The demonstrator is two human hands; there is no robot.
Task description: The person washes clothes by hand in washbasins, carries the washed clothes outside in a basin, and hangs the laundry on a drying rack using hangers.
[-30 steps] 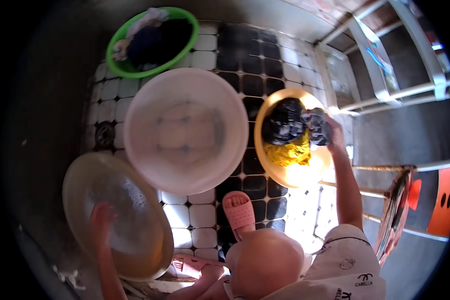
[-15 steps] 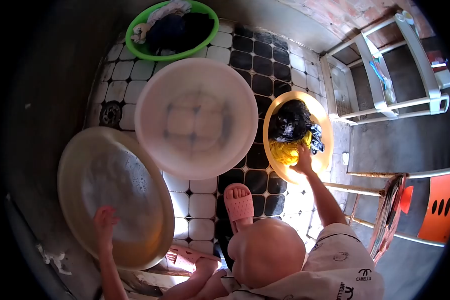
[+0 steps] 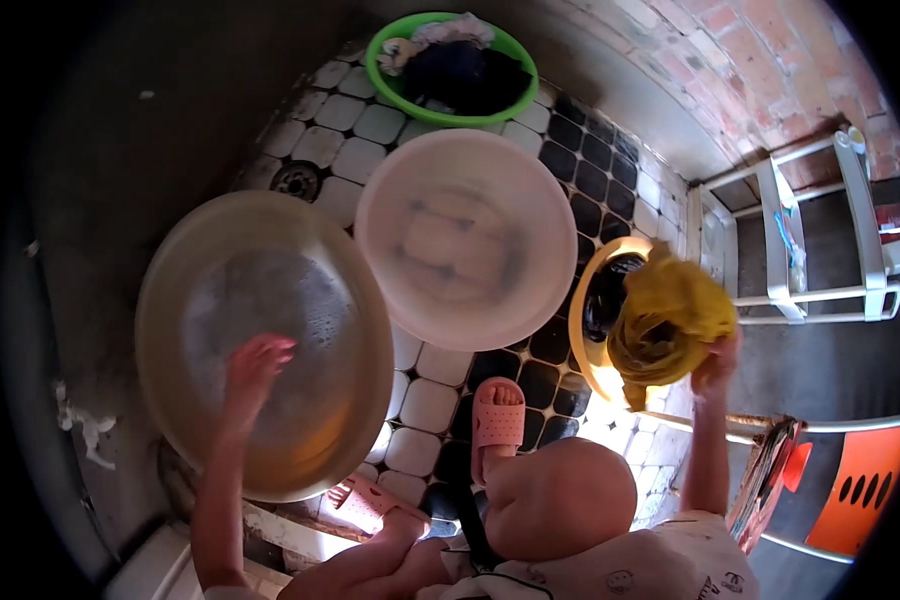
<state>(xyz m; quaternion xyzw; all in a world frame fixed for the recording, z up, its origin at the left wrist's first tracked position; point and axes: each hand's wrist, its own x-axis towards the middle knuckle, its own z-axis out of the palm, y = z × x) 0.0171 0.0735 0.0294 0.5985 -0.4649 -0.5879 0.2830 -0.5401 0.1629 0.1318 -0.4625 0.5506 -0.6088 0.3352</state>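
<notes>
A bunched yellow cloth garment (image 3: 665, 315) is lifted up, with my right hand (image 3: 715, 365) closed on its right edge. It hangs over the small yellow-orange basin (image 3: 582, 345) and hides much of it. Dark shiny fabric (image 3: 605, 300) still shows inside that basin. On the other side, my left hand (image 3: 258, 362) hovers above the big beige tub (image 3: 175, 430), holding nothing, its fingers loosely curved and a little apart. Cloudy water with some foam lies in this tub.
A pale pink round basin (image 3: 390, 200) sits mid-floor, water in its bottom. Behind it a green basin (image 3: 380, 75) holds dark and light clothes. A white shelf rack (image 3: 782, 250) stands right, near an orange chair (image 3: 860, 490). A floor drain (image 3: 296, 180) lies left.
My right hand has raised the yellow garment out of the small basin and moved right. My left hand has shifted up and right over the tub. The head view has also turned.
</notes>
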